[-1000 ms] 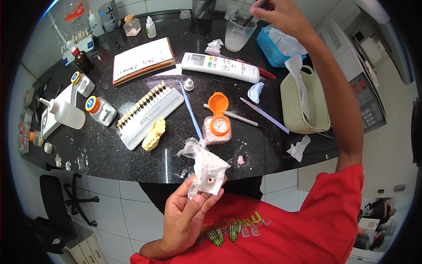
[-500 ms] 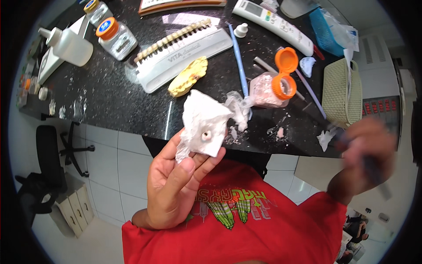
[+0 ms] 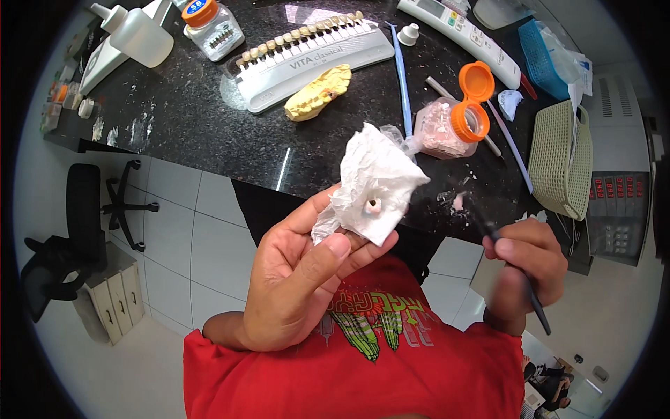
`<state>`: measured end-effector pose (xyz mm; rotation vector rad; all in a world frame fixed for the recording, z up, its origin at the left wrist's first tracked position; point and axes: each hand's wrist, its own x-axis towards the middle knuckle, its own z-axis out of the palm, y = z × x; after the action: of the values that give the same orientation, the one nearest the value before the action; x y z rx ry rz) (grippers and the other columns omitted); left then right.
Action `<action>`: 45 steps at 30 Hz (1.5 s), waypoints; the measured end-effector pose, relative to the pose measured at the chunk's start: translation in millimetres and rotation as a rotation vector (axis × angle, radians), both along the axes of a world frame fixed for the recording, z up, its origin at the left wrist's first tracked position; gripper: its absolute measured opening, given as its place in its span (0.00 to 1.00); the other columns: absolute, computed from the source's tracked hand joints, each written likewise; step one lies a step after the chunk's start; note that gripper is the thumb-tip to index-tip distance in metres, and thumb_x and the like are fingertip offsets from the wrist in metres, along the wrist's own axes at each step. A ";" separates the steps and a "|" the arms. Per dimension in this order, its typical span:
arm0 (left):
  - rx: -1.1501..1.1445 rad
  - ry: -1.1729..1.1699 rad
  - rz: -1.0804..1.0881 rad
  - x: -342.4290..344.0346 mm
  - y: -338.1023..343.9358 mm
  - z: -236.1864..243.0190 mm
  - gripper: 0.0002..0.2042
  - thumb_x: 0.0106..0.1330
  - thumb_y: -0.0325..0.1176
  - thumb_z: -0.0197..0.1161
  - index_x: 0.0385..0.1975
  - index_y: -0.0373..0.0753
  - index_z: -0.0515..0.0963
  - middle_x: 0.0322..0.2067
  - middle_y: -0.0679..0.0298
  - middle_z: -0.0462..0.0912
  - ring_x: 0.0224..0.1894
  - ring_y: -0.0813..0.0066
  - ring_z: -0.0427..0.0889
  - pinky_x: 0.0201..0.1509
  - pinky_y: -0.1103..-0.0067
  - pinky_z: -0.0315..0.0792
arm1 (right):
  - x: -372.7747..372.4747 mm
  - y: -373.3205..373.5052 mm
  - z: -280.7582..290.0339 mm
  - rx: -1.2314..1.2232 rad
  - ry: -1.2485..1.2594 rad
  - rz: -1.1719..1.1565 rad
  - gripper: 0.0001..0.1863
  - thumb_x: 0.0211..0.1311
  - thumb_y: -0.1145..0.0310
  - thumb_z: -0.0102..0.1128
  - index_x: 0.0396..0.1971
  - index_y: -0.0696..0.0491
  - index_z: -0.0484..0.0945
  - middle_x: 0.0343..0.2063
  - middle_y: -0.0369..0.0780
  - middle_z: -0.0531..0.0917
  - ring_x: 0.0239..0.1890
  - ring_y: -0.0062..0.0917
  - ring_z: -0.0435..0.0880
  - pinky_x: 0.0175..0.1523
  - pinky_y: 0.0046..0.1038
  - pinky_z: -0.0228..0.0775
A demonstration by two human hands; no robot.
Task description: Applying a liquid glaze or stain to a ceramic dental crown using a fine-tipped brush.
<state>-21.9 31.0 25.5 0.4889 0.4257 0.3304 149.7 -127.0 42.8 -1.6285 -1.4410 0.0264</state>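
Observation:
My left hand point(image 3: 293, 279) holds a crumpled white tissue point(image 3: 380, 164) between thumb and fingers, above the bench's front edge. A small tooth crown point(image 3: 373, 208) rests on the tissue, with a dark hole in its upper end. My right hand point(image 3: 532, 262) is closed around a slim dark-handled tool point(image 3: 537, 307), whose far end points toward the tissue side and is too blurred to identify. This hand is apart from the left, to its right. Pink crumbs point(image 3: 458, 202) lie on the bench between the two hands.
Beyond the tissue are a yellow plaster dental model point(image 3: 317, 94), a tooth shade guide point(image 3: 317, 66) and an open orange-lidded jar point(image 3: 443, 129) with pink contents. A blue stick tool point(image 3: 403, 84) lies beside the jar. A woven basket point(image 3: 558, 164) stands at the right.
The right hand has moved left and lower with its tool, closer to the tissue. The left hand with the tissue sits further right in view, and the bench has shifted as the head turned.

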 end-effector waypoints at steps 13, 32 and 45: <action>-0.051 0.011 -0.182 20.0 -25.2 -0.6 0.22 0.69 0.27 0.47 0.60 0.26 0.54 0.55 0.51 0.69 0.56 0.65 0.71 0.61 0.70 0.67 | 2.3 19.2 1.0 -0.027 -0.199 0.062 0.25 0.37 0.64 0.77 0.29 0.53 0.66 0.35 0.50 0.81 0.24 0.22 0.72 0.25 0.18 0.66; 0.038 0.141 -0.146 32.5 -37.2 -0.4 0.22 0.67 0.26 0.50 0.59 0.26 0.56 0.51 0.49 0.72 0.52 0.64 0.75 0.56 0.72 0.71 | -11.9 13.4 -19.3 -0.043 0.005 -0.089 0.30 0.38 0.62 0.78 0.32 0.50 0.61 0.36 0.49 0.78 0.25 0.13 0.65 0.29 0.13 0.60; -0.035 0.153 -0.070 32.7 -41.7 -0.5 0.20 0.67 0.25 0.48 0.58 0.29 0.57 0.50 0.46 0.72 0.51 0.60 0.76 0.56 0.69 0.72 | -20.1 21.3 -34.8 0.141 0.212 -0.207 0.22 0.35 0.77 0.76 0.28 0.56 0.69 0.30 0.49 0.78 0.32 0.30 0.81 0.28 0.21 0.72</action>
<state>10.8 -10.7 24.9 0.4951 0.5606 0.2185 129.6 -105.7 8.0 -1.5986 -1.0858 -0.0199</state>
